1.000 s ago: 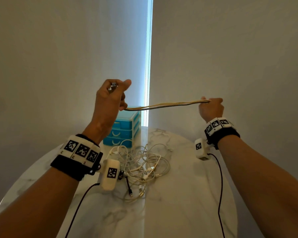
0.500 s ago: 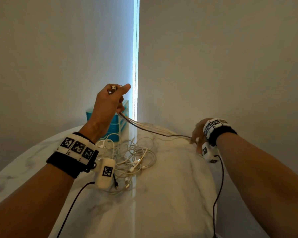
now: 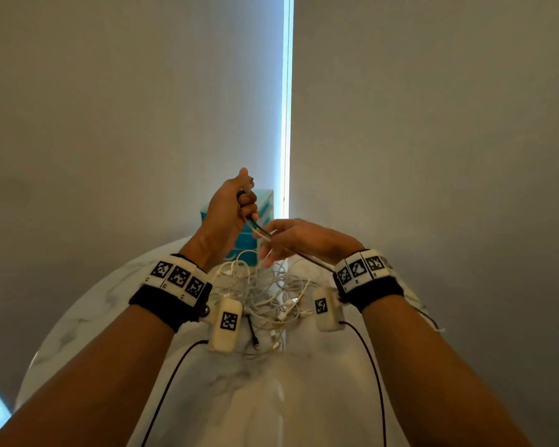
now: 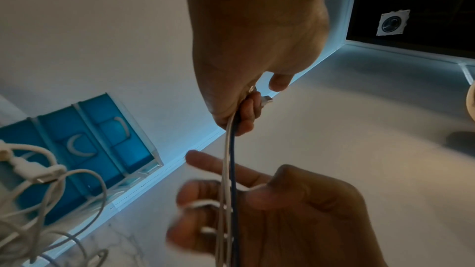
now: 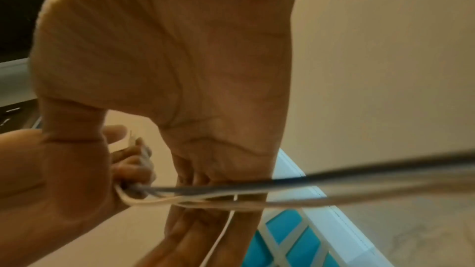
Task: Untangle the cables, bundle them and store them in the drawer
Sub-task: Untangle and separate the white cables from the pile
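My left hand (image 3: 234, 204) is raised over the table and grips a bundle of cable strands (image 3: 259, 228), white and dark, with metal plugs (image 4: 266, 102) sticking out above the fist. The strands (image 4: 230, 159) run down from the left hand (image 4: 257, 58) across the spread fingers of my right hand (image 4: 295, 220). In the right wrist view the strands (image 5: 334, 190) lie across the base of the right hand's (image 5: 180, 68) nearly straight fingers. In the head view the right hand (image 3: 299, 240) sits just right of the left. A tangle of white cables (image 3: 265, 295) lies on the table below.
A blue drawer unit (image 3: 267, 204) with shut drawers stands at the back of the round marble table (image 3: 271, 398), behind my left hand, close to the wall. The bundle's loose tail (image 3: 433, 325) trails past my right wrist near the table's right edge.
My right hand has come up from the table's right side to just beside my left hand. The stretched strands between the hands are now short. The left hand stays raised.
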### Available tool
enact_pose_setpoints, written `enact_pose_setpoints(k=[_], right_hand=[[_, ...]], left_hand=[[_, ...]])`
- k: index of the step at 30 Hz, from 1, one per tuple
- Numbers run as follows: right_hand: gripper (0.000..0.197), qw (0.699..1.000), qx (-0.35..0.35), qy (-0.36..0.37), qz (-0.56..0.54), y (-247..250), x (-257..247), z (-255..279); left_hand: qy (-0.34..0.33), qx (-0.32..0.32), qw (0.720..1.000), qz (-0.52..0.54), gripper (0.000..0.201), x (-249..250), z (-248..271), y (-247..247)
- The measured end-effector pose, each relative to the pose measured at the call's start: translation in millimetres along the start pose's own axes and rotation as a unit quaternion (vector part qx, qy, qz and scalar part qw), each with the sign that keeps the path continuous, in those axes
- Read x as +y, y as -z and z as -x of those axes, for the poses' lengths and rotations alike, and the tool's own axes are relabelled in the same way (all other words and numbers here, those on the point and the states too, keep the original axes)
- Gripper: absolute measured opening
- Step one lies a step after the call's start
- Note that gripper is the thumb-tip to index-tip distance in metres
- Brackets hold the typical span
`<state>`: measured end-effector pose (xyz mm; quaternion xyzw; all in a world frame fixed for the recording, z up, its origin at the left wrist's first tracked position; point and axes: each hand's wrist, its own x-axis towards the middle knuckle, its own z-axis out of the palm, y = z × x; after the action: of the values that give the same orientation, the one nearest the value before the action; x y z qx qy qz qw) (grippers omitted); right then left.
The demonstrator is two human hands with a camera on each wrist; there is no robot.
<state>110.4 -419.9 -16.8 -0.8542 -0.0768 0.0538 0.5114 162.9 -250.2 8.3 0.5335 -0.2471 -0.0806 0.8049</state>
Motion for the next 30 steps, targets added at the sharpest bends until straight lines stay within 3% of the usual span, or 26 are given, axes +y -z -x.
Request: enact_pose_setpoints(k=[2, 6, 8, 14, 17, 19, 26, 30], right_hand=[[0.036, 0.999, 0.007, -0.001, 0.035, -19.5, 8.0, -5.8], [0.045, 0.981, 0.138, 0.024, 0.137, -41.2, 27.8, -21.6], [0.044, 0.976, 0.157, 0.024, 0.149, -51.0, 33.2, -25.6], [0.034, 0.980, 0.150, 0.068, 0.109, -72.6, 43.0, -32.9], [0.031, 0.986, 0.150, 0.057, 0.044, -75.1, 59.8, -35.4], [0.027, 0.988, 0.141, 0.052, 0.020, -72.7, 64.8, -34.5], [0.052, 0.986, 0.128, 0.041, 0.098, -61.8, 72.1, -25.4], [0.048, 0.995, 0.096, -0.004, 0.001, -54.2, 87.3, -25.5]], left_hand=[[0.002, 0.015, 1.000, -0.012, 0.032, -3.8, -1.8, 7.8], [0.001, 0.017, 0.999, -0.045, 0.030, -15.7, 1.8, 22.4], [0.003, 0.010, 0.996, -0.086, 0.032, -23.6, 5.5, 27.8], [0.006, -0.014, 0.977, -0.214, 0.038, -44.2, 15.4, 33.2], [0.008, -0.039, 0.966, -0.255, 0.044, -50.0, 17.8, 46.4], [0.017, -0.059, 0.960, -0.273, 0.037, -54.0, 17.6, 59.9], [0.005, -0.091, 0.978, -0.188, 0.042, -77.2, 19.3, 90.2], [0.012, -0.091, 0.981, -0.172, 0.039, -99.3, 22.2, 87.1]])
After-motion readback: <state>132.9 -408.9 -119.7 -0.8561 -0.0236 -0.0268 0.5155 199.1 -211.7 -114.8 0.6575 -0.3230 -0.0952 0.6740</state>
